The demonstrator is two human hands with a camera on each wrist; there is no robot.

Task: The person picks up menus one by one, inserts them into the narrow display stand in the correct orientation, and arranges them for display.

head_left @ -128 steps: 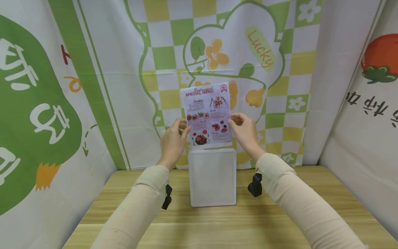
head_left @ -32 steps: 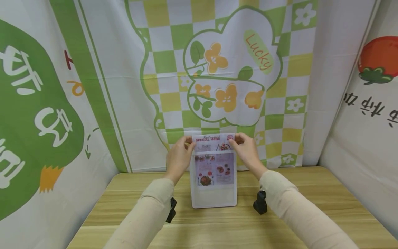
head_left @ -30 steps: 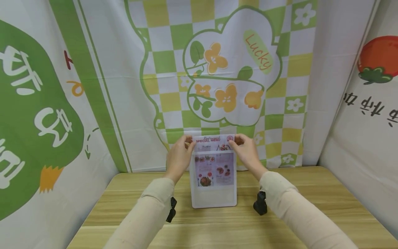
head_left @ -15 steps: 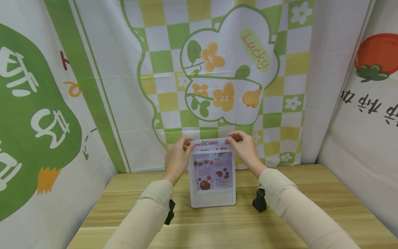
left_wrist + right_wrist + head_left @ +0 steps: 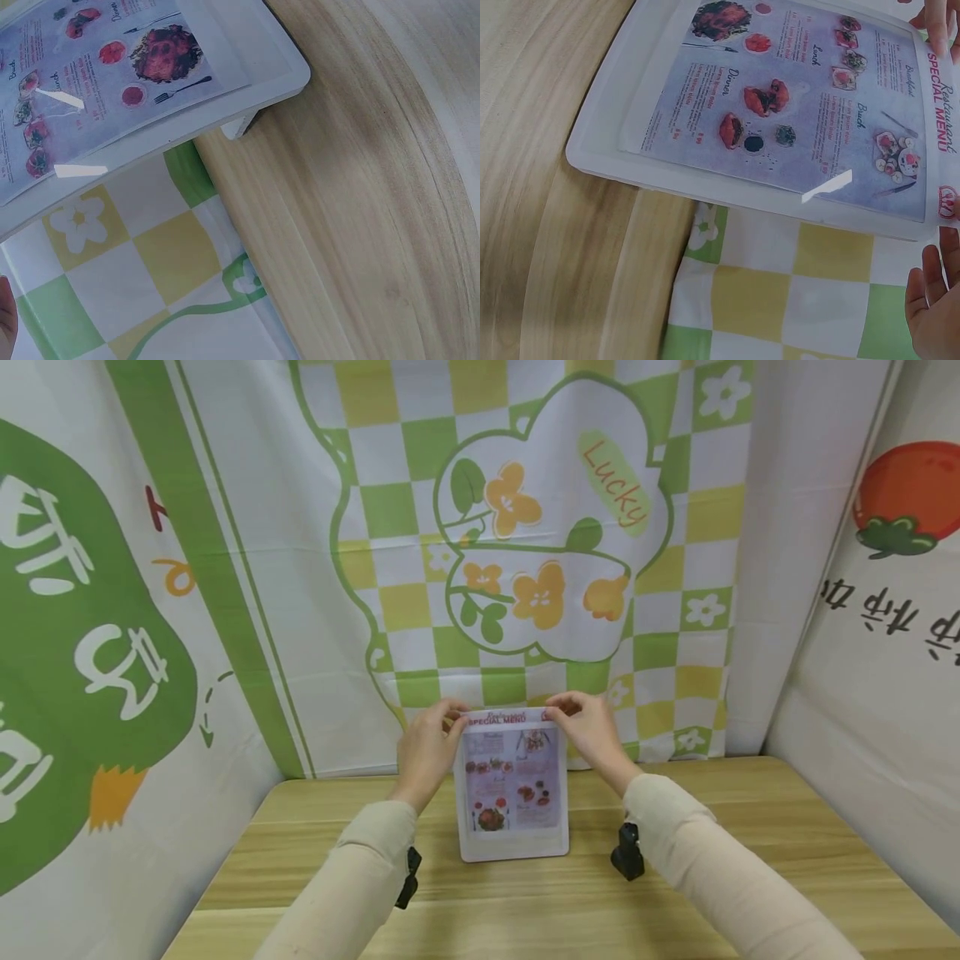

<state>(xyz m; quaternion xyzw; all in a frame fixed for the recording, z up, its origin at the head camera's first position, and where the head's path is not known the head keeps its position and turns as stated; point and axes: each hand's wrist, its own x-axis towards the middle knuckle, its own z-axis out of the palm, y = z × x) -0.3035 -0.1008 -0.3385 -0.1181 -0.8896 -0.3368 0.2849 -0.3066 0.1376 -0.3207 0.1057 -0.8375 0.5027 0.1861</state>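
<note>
A printed restaurant menu sheet (image 5: 513, 777) sits most of the way inside a white upright display frame (image 5: 551, 845), behind its clear front. Only the title strip sticks out above the frame's top edge. My left hand (image 5: 427, 750) pinches the sheet's upper left corner between thumb and fingers; a sliver of that hand (image 5: 6, 319) shows in the left wrist view. At the upper right corner, my right hand (image 5: 596, 737) pinches the sheet, its lower fingers spread in the right wrist view. Below the sheet's bottom edge, a pale band of the frame shows.
The frame stands on a wood-grain table (image 5: 517, 910), with a short white foot (image 5: 238, 126) behind it. Close behind hangs a green, yellow and white checked cloth (image 5: 540, 527). Printed cloth walls flank both sides of the table.
The menu sheet, first held above the frame, has moved down into it, deeper still over the last second. Both hands have lowered with it, shifting their grip to its top corners.
</note>
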